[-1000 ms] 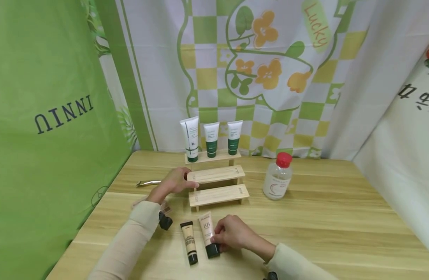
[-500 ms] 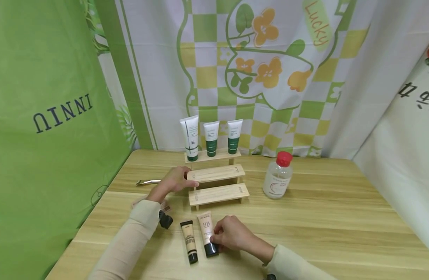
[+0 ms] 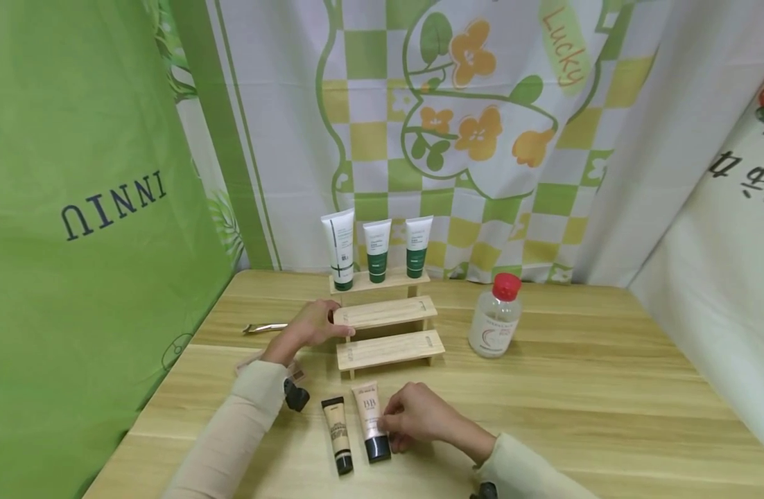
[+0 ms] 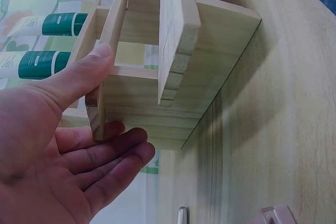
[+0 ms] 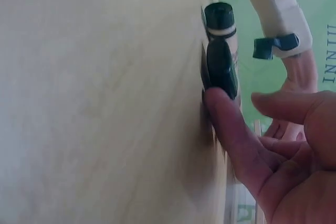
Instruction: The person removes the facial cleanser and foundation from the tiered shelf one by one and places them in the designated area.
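My left hand (image 3: 313, 324) grips the left end of the middle step of a three-tier wooden stand (image 3: 388, 350). In the left wrist view the thumb lies on top of the board and the fingers are beneath it. On the table in front lies a pale pink BB cream tube (image 3: 367, 410) with a black cap. My right hand (image 3: 419, 414) is at its right side, a fingertip against the cap (image 5: 221, 69) in the right wrist view, the thumb apart from it. Left of it lies a smaller beige tube (image 3: 337, 431) with black ends.
Three white-and-green tubes (image 3: 377, 253) stand on the top tier. To the right stands a clear bottle (image 3: 493, 322) with a red cap. A metal tool (image 3: 263, 327) and a pinkish case (image 3: 297, 373), partly hidden by the left arm, lie at left.
The right thumb has drawn back from over the BB cream tube to its edge, and the tube has shifted slightly left. The left hand keeps its grip on the stand.
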